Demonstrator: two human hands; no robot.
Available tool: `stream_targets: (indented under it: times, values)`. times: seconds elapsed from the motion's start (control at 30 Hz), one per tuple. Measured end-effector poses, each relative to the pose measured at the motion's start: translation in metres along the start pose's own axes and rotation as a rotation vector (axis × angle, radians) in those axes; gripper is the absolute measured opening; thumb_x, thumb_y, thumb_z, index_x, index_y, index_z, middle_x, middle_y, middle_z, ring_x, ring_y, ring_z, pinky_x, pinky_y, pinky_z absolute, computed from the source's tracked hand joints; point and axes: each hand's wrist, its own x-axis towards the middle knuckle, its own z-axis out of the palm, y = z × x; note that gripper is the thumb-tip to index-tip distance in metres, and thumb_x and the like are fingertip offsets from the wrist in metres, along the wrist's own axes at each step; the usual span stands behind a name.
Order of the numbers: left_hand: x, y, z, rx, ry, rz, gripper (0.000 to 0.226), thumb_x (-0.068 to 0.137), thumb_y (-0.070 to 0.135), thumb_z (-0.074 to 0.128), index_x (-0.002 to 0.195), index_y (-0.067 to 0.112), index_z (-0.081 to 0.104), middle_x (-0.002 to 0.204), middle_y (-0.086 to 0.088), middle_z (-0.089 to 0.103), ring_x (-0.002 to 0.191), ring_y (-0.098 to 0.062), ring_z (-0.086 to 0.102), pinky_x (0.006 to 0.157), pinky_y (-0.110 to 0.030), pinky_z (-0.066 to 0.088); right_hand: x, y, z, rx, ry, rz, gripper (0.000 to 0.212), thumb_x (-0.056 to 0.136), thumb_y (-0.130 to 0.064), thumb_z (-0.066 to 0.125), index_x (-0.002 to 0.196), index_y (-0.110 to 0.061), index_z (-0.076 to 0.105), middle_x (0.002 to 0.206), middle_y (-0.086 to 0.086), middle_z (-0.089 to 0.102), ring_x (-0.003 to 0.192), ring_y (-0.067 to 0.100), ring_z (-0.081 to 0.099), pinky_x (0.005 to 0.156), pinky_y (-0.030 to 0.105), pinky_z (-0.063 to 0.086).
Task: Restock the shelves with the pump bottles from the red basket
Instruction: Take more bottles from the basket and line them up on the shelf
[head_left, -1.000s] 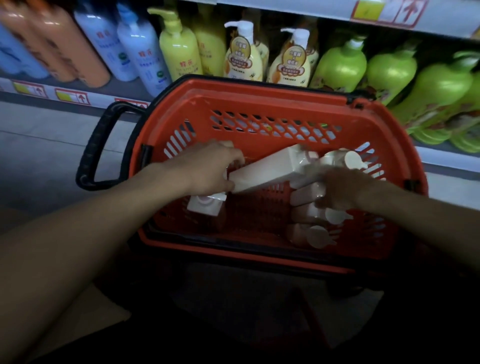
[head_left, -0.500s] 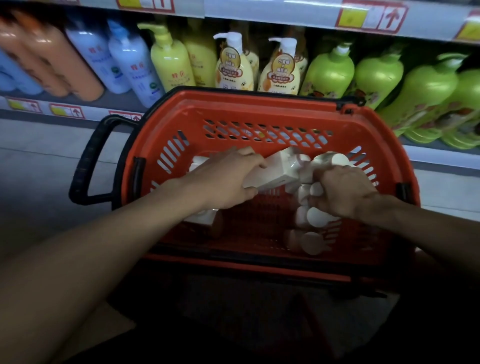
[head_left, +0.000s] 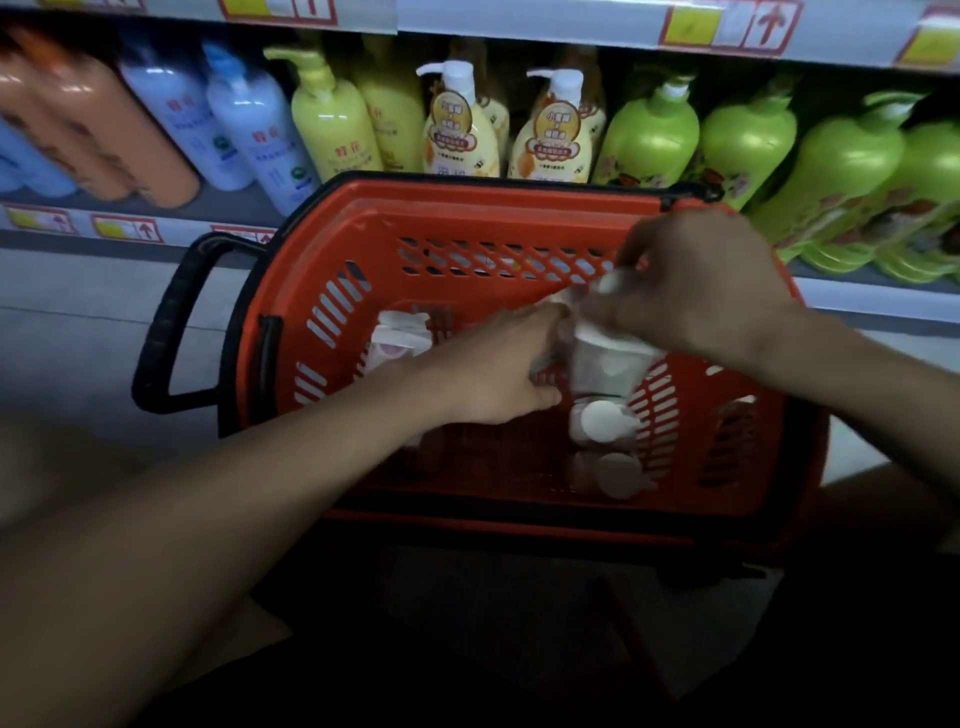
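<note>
Both your hands are over the red basket (head_left: 467, 218), which sits on the floor in front of the shelf (head_left: 857, 296). Your right hand (head_left: 701, 291) is raised above the basket's right half with its fingers (head_left: 631, 249) curled down around the top of a white pump bottle (head_left: 608, 358), which hangs tilted and blurred above the others. Your left hand (head_left: 498, 364) is just beside that bottle on its left, fingers bent toward it; whether it grips it or only touches it you cannot tell from this view. Two more white bottles (head_left: 605, 421) lie below at the near right of the basket, and another white bottle (head_left: 400, 338) lies at the left. The black handle (head_left: 171, 322) sticks out to the left.
</note>
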Motion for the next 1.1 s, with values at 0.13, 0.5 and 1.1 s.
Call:
stream_targets:
  times: [0.13,0.5,1.1]
  values:
    - [0.006,0.011,-0.003,-0.31,0.148,-0.068,0.103,0.072,0.031,0.089,0.152,0.023,0.024,0.142,0.002,0.056,0.129,-0.014,0.055,0.104,-0.037,0.049,0.013,-0.012,-0.05,0.355,0.087,0.199,0.045,0.074,-0.056,0.075,0.07,-0.012,0.074,0.065,0.01,0.069,0.055,0.017,0.06,0.052,0.031,0.046]
    - [0.01,0.028,-0.06,-1.089,0.431,-0.344,0.067,0.051,0.017,0.092,0.111,0.019,0.063,0.097,0.004,0.075,0.09,-0.013,0.072,0.085,-0.032,0.06,0.042,-0.023,-0.07,1.003,0.089,0.182,0.052,0.094,-0.05,0.064,0.102,0.001,0.069,0.049,0.003,0.057,0.04,0.02,0.042,0.04,0.026,0.033]
    - [-0.021,0.035,-0.134,-1.641,0.324,-0.226,0.05,0.068,0.023,0.049,0.108,0.005,0.074,0.101,-0.017,0.072,0.094,-0.033,0.067,0.088,-0.039,0.056,0.02,-0.049,-0.023,1.375,-0.374,0.03,0.042,0.077,-0.026,0.082,0.117,-0.016,0.074,0.108,0.004,0.08,0.103,0.024,0.076,0.083,0.035,0.064]
